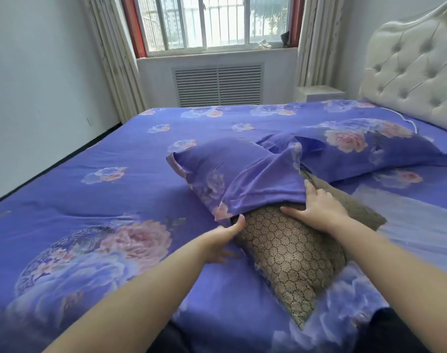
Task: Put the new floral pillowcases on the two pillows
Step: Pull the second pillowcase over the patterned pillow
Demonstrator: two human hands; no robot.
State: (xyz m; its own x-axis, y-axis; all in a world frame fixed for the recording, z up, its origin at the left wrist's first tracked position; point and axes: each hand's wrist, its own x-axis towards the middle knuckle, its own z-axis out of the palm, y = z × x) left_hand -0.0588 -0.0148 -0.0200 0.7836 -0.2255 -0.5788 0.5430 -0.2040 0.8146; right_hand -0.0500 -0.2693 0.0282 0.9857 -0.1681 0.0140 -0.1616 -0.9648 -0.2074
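Head view is showing the brown pillow lying on the bed, half inside the floral pillowcase. Left hand is pinching its edge; right hand is pressing flat on the pillow.

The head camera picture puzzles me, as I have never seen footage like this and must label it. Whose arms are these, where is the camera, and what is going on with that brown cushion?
There is no machine here. A person wears a wide-angle camera on the head, so you look forward and down along their own two bare arms. They kneel or stand at a bed covered in purple floral bedding. The brown pillow with a honeycomb pattern lies on it, its far end already inside a purple floral pillowcase. The left hand pinches the pillowcase's open edge. The right hand lies on the pillow at the same opening, fingers spread. Behind, near the padded headboard, a second pillow lies fully in its floral case.
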